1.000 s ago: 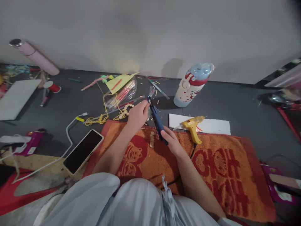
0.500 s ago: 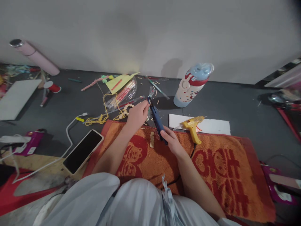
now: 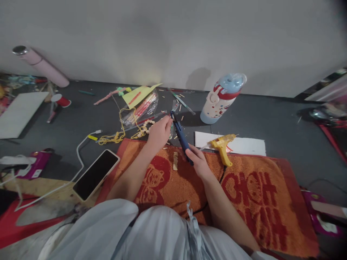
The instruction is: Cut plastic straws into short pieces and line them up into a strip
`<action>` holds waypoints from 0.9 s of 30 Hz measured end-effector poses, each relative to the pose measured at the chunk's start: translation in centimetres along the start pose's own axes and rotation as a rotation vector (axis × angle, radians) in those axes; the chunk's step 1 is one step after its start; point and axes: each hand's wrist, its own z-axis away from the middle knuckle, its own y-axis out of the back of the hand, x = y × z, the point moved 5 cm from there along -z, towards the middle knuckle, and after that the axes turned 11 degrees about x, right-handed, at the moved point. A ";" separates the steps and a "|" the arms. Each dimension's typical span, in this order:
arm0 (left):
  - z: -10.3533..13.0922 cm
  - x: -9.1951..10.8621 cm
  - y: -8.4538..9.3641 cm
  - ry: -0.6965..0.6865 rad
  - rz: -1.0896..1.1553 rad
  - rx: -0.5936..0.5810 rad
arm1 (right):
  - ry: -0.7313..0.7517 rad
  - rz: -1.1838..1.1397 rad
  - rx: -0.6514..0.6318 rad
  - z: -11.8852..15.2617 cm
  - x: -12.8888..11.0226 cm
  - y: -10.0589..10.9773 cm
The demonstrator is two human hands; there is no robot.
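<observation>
My right hand [image 3: 198, 161] is wrapped round the lower handle of a dark blue hand tool [image 3: 181, 138], which slants up and left. At its upper tip my left hand [image 3: 160, 129] is closed in a pinch; what its fingers hold is too small to name. Below the tool, a short row of small wooden pieces [image 3: 175, 161] lies on the orange towel [image 3: 173, 195]. More small pieces are scattered on the dark table beyond the hands. A yellow glue gun [image 3: 222, 146] rests right of my right hand, partly on a white strip [image 3: 248, 145].
A cartoon bottle [image 3: 222, 99] stands behind the glue gun. Left of my hands are a yellow paper [image 3: 138, 94], a bag of sticks [image 3: 143, 108], yellow string [image 3: 115, 138] and a phone [image 3: 96, 174]. A pink flask [image 3: 45, 66] leans at the far left.
</observation>
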 end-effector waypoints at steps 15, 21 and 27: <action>3.2 2.1 -5.0 0.292 0.600 -0.417 | 0.009 -0.072 0.150 -0.6 0.6 0.7; 3.2 1.5 -5.4 0.285 0.500 -0.366 | -0.006 -0.085 0.144 -0.9 0.8 0.8; 3.2 1.5 -5.4 0.294 0.510 -0.421 | -0.050 -0.150 0.151 -1.0 1.0 0.8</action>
